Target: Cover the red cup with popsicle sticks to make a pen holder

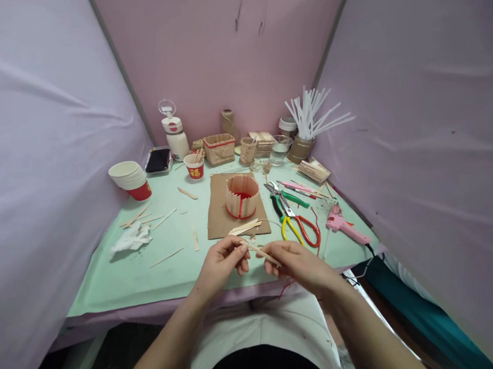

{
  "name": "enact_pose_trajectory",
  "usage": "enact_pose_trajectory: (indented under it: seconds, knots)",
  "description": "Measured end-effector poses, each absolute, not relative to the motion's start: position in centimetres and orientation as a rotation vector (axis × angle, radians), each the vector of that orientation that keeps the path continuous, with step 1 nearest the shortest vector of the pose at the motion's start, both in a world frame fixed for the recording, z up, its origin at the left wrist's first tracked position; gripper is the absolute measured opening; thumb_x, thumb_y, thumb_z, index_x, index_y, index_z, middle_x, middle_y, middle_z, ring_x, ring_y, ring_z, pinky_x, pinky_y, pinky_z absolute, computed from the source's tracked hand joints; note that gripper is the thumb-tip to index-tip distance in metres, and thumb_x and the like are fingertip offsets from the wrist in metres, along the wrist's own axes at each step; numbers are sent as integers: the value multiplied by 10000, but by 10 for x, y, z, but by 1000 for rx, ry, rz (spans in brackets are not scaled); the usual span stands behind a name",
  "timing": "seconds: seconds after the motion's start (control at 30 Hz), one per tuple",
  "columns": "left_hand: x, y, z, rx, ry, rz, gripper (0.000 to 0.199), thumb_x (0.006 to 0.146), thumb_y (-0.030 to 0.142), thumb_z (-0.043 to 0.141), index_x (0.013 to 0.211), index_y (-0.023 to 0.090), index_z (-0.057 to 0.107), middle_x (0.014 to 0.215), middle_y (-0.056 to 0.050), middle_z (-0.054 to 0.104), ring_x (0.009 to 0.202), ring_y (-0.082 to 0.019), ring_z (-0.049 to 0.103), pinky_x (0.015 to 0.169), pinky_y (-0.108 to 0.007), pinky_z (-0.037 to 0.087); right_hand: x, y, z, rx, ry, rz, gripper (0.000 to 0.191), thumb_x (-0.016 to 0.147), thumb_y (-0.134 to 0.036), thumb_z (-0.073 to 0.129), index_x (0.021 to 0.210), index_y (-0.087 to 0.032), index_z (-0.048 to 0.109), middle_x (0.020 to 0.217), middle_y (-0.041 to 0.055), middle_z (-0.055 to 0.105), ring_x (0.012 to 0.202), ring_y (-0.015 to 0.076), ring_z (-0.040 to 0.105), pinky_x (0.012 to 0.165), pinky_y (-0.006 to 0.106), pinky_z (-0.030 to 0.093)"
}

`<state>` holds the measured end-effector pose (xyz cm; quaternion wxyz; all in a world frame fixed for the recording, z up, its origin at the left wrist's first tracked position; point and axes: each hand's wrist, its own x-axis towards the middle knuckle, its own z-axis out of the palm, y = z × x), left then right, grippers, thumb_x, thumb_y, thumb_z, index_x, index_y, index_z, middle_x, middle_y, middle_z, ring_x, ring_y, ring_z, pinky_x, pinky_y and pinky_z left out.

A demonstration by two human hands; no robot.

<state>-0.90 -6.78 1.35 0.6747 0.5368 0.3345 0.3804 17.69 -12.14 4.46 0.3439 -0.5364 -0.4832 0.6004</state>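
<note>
Between my two hands, over the table's near edge, is a thin pale wooden stick (261, 252). My left hand (228, 260) pinches its left end between thumb and fingers. The fingers of my right hand (289, 260) close round its other end. Just beyond them, several flat wooden sticks (246, 227) lie on a brown cardboard sheet (219, 205). A round holder of upright wooden sticks (231, 193) stands on that sheet, with a red base and a red strip at its front.
Right of the cardboard lie scissors (308, 229), pliers (297, 200) and a pink glue gun (345, 225). Stacked paper cups (133, 178), a crumpled tissue (131, 240) and loose sticks are on the left. A jar of white glue sticks (301, 149), a woven box (219, 150) and a bottle (177, 142) stand behind.
</note>
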Motion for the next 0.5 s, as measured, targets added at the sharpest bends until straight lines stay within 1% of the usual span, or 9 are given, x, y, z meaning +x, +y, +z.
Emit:
enact_pose_trajectory:
  seconds: [0.03,0.07,0.1,0.17,0.23,0.3,0.4,0.5]
  knots:
    - [-9,-68,13,1213,729,836,193,818,339,617,805,147,605,679,0,614,506,-78,559,472,-193,439,170,-124,44,-1310,-1159,1661,388,844,-536,490,839,-165,603,591,-28,522,485,88,382,491,230,292]
    - [-9,-68,13,1204,714,824,193,817,339,620,813,146,609,675,-1,615,508,-80,560,476,-195,441,164,-125,43,-1256,-1092,1701,370,807,-530,550,802,-163,589,538,-57,465,457,72,316,470,221,243]
    - [-9,-68,13,1178,709,826,192,814,337,625,836,147,616,678,-5,621,520,-83,566,488,-197,446,159,-126,41,-1241,-1052,1676,354,784,-517,588,769,-164,574,517,-70,432,454,65,285,465,218,215]
    - [-8,-69,13,1082,729,868,212,797,329,648,913,153,632,715,-15,643,581,-91,589,536,-195,463,150,-126,35,-1296,-1050,1506,325,765,-478,627,706,-172,536,529,-67,443,479,67,318,476,217,226]
    - [-6,-71,13,988,761,907,246,768,318,682,951,158,647,758,-24,658,661,-98,605,592,-191,477,144,-127,31,-1380,-1109,1304,296,782,-441,621,688,-179,520,559,-53,478,521,82,389,507,220,279]
    - [-3,-73,12,947,785,918,223,737,315,712,883,152,667,764,-27,661,691,-100,603,612,-186,476,141,-127,27,-1422,-1170,1171,275,810,-423,592,696,-185,518,575,-46,492,548,96,431,533,228,320]
    - [2,-74,12,929,823,954,205,700,326,740,757,141,675,696,-21,653,652,-92,585,594,-178,465,140,-131,24,-1470,-1260,1065,253,846,-394,551,699,-191,519,594,-40,503,565,105,450,555,235,344]
    - [6,-73,12,891,881,1006,225,662,334,764,730,133,689,652,-19,647,615,-85,572,580,-176,460,143,-137,23,-1566,-1350,963,247,874,-349,515,686,-190,537,598,-33,518,581,109,460,592,243,350]
